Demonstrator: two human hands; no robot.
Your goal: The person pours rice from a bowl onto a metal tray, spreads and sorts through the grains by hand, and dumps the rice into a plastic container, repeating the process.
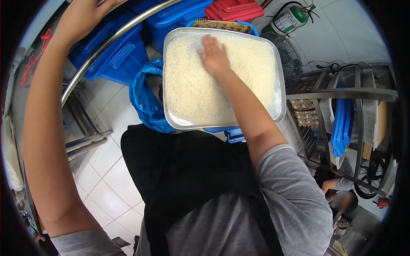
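Note:
A large rectangular metal tray (280, 85) holds a broad layer of pale, rice-like grains (192, 94). My right hand (213, 57) rests on the grains near the far side, fingers stretched out and slightly blurred, gripping nothing. Up at the top left, my left hand (83, 17) is over the metal worktable, near its curved edge rail (124, 29). One digit of it sticks out to the side; the other fingers are cut off by the frame, and I see nothing held.
Blue lidded bins (117, 55) stand beyond the rail, with a red lid (235, 9) behind. A blue plastic bag (147, 96) hangs left of the tray. To the right are a fan (286, 55), a fire extinguisher (290, 19) and a metal shelf rack (341, 93). Another person (341, 198) is at lower right.

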